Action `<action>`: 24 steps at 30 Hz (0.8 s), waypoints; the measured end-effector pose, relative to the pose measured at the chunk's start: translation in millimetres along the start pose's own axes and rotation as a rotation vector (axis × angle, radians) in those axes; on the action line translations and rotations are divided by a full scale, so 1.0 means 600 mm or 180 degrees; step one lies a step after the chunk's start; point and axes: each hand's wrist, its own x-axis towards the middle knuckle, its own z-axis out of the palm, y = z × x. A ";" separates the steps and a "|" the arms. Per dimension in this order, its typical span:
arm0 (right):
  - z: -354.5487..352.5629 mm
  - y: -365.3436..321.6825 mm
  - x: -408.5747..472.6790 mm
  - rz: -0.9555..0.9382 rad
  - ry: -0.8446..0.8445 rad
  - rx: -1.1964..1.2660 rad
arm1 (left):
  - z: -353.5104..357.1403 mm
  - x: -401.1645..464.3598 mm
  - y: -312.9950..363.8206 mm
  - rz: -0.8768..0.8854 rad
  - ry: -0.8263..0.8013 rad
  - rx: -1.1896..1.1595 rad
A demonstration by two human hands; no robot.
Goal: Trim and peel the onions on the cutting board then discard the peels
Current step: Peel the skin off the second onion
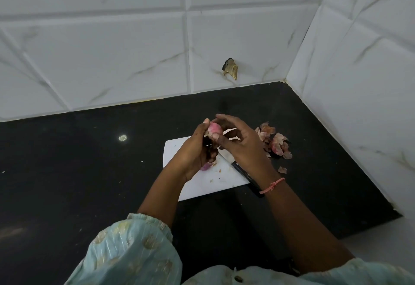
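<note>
Left hand (195, 150) grips small pink-skinned onion (215, 130) above white rectangular cutting board (202, 183) on black worktop (89, 172). Right hand (238, 141), fingers curled, thumb pressing onion. Pink papery peels (275, 142) heaped beside board.

Kitchen: tiled wall (134, 48), black counter (67, 161)

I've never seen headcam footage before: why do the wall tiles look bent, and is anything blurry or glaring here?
Head view: the wide-angle lens bows the tile lines on the wall; the left hand, right hand and onion are slightly soft, the sleeve near the edge softer; one small bright glint sits on the dark countertop; the light is dim and even, and the cutting board shows only faint shadow.
</note>
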 end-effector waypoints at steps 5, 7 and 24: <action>-0.004 0.005 0.001 -0.0167 0.0023 -0.0235 | -0.002 -0.005 -0.006 0.0049 0.0067 0.0318; -0.007 0.002 0.002 -0.0180 0.0035 -0.0204 | -0.001 -0.006 -0.008 0.0014 0.0087 0.0339; -0.016 -0.001 0.010 -0.0111 -0.0336 0.0087 | -0.006 0.002 -0.003 0.0017 0.0208 0.0681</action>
